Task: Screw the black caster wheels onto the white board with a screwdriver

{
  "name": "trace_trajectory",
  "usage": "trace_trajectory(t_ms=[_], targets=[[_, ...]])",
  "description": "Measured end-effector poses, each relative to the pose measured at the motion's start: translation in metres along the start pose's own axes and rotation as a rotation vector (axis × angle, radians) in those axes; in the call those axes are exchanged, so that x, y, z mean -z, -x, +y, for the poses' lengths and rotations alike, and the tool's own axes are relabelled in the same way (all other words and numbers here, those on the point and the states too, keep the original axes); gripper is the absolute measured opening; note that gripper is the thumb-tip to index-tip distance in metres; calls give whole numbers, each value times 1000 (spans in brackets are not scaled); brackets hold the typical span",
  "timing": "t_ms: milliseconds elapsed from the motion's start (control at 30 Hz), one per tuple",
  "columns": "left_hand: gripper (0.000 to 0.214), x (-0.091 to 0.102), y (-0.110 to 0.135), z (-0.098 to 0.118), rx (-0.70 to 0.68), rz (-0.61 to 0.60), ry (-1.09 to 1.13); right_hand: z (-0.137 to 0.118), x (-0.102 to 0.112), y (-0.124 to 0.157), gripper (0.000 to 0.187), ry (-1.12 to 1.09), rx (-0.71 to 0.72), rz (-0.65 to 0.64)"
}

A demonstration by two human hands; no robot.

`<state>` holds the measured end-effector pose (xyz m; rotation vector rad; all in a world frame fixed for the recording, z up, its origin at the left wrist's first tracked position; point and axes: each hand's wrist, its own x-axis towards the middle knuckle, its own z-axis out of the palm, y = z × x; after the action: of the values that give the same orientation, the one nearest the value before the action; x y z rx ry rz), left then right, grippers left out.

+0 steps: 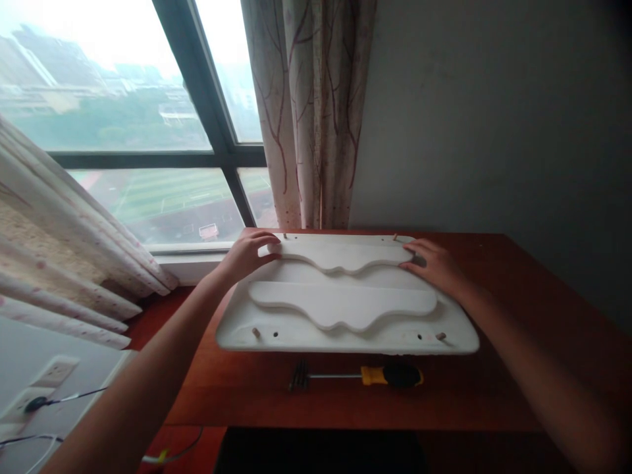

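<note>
A white board (301,273) with rounded corners lies flat on the table, short wooden dowels (256,333) standing up near its corners. Two white scalloped panels rest on it, one behind the other. My left hand (254,253) pinches the left end of the far panel (340,255), thumb in front and fingers behind. At that panel's right end, my right hand (434,263) grips it the same way. The near panel (340,303) lies untouched on the board. In front of the board are a yellow and black screwdriver (375,376) and several dark screws (299,376) by its tip.
The reddish wooden table (237,401) ends close to me, with a dark seat-like shape (320,451) below its edge. A window (148,197) and curtains (316,118) are behind on the left. A wall socket with a plug (34,403) and cables sits at lower left.
</note>
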<state>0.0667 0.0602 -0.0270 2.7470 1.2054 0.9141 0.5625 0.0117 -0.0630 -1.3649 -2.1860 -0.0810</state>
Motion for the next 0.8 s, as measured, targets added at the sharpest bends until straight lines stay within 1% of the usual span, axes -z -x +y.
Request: trace_trajectory(t_ms=[167, 333, 400, 467, 533, 600, 700, 733, 800], targets=[[35, -1, 1, -1, -16, -9, -15, 8, 4, -5, 39, 66, -22, -41], [30, -5, -2, -3, 21, -13, -81, 13, 9, -14, 42, 1, -111, -104], [31, -9, -4, -5, 40, 0, -102, 13, 8, -15, 41, 3, -98, -119], [33, -12, -6, -7, 42, 7, -103, 13, 5, -16, 37, 4, -39, -97], [34, -15, -7, -9, 45, 18, -102, 13, 2, -18, 32, 0, 24, -43], [35, -16, -10, -10, 63, 32, -92, 13, 0, -20, 30, -8, 54, 2], [38, -15, -18, -11, 109, 53, -12, 15, 2, -30, 30, -38, 49, 30], [39, -14, -22, -12, 133, 59, 40, 16, 3, -34, 30, -55, 37, 39], [41, -14, -30, -14, 232, 95, 209, 20, 7, -45, 30, -90, -4, 61]])
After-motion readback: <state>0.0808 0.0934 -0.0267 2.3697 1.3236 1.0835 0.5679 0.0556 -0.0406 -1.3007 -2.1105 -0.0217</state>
